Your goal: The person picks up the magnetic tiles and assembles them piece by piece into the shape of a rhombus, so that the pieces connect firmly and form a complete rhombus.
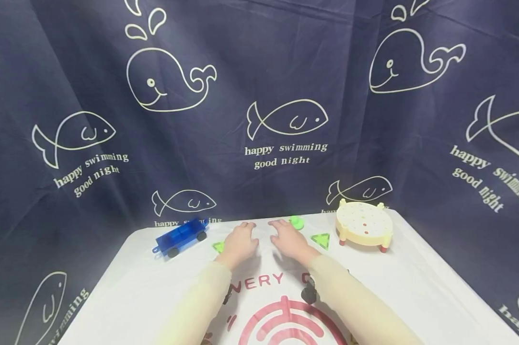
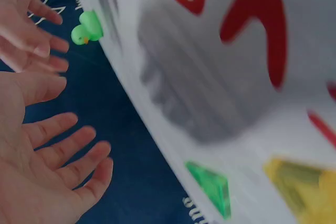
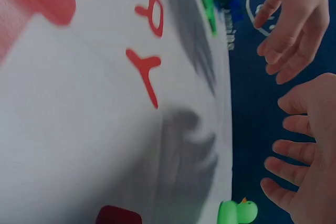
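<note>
Both hands are held out over the far part of a white-covered table (image 1: 151, 282), holding nothing. My left hand (image 1: 240, 243) has its fingers loosely spread, beside a green triangular tile (image 1: 218, 247). Facing it across a small gap is my right hand (image 1: 288, 242), its fingers relaxed and slightly bent. A green toy duck (image 1: 296, 223) sits just past the right fingers, near the back edge. Another green triangular tile (image 1: 321, 240) lies to the right of that hand. In both wrist views the palms are bare, and the hands' shadows fall on the cloth.
At the far left stands a blue toy wagon (image 1: 181, 237) with black wheels. A round cream toy stand (image 1: 364, 223) with red-tipped legs is at the far right. A yellow piece (image 2: 304, 187) shows in the left wrist view. A dark blue printed curtain (image 1: 285, 72) hangs behind.
</note>
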The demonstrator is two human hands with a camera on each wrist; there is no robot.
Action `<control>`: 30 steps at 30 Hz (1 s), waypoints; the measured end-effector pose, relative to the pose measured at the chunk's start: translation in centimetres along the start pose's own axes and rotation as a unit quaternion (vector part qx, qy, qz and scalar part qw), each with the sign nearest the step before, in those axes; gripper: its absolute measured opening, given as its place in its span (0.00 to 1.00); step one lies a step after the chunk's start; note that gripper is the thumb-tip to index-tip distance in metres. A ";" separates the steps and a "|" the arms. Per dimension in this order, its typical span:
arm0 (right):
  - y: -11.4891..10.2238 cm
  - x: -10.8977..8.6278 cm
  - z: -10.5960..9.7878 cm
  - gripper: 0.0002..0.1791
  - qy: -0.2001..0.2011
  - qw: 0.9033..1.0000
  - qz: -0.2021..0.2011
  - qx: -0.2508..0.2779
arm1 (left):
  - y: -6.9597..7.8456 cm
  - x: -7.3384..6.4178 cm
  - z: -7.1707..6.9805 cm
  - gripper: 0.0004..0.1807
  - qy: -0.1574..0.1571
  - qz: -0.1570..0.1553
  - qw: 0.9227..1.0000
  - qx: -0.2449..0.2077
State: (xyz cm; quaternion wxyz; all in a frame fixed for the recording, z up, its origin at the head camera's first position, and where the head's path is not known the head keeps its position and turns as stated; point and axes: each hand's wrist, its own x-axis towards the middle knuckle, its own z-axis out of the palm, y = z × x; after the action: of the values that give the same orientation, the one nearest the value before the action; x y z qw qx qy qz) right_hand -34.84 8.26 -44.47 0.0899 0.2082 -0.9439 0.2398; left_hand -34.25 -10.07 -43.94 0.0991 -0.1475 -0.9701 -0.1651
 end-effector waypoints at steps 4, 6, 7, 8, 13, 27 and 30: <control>-0.4 -0.5 -0.4 0.23 -0.011 0.998 -0.048 0.044 | -0.9 -0.8 -1.8 0.22 0.003 0.025 1.000 -0.014; -0.7 -0.8 -0.6 0.23 -0.017 0.995 -0.072 0.065 | -1.4 -1.3 -2.8 0.19 0.001 0.042 0.999 -0.014; -0.9 -1.1 -0.7 0.23 -0.019 0.994 -0.082 0.071 | -1.7 -1.6 -3.2 0.18 0.000 0.053 0.999 -0.010; -1.2 -1.4 -0.8 0.23 -0.023 0.993 -0.089 0.078 | -2.0 -1.9 -3.6 0.17 -0.001 0.063 0.998 -0.009; -2.8 -2.9 -0.9 0.21 -0.045 0.987 -0.122 0.093 | -3.1 -3.8 -5.4 0.16 -0.008 0.091 0.996 -0.021; -8.6 -7.5 1.2 0.22 -0.180 0.925 -0.318 0.105 | -7.7 -8.7 -6.6 0.15 -0.044 0.144 0.986 -0.076; -9.1 -8.1 1.6 0.22 -0.191 0.911 -0.360 0.057 | -8.5 -9.0 -6.5 0.14 -0.035 0.154 0.985 -0.077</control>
State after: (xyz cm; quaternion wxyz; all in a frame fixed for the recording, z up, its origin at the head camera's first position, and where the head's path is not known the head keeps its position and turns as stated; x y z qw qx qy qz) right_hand -23.70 3.08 -44.31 -0.0243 0.5803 -0.7890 0.2002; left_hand -27.57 -22.36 -42.54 0.0780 -0.3075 -0.9233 -0.2167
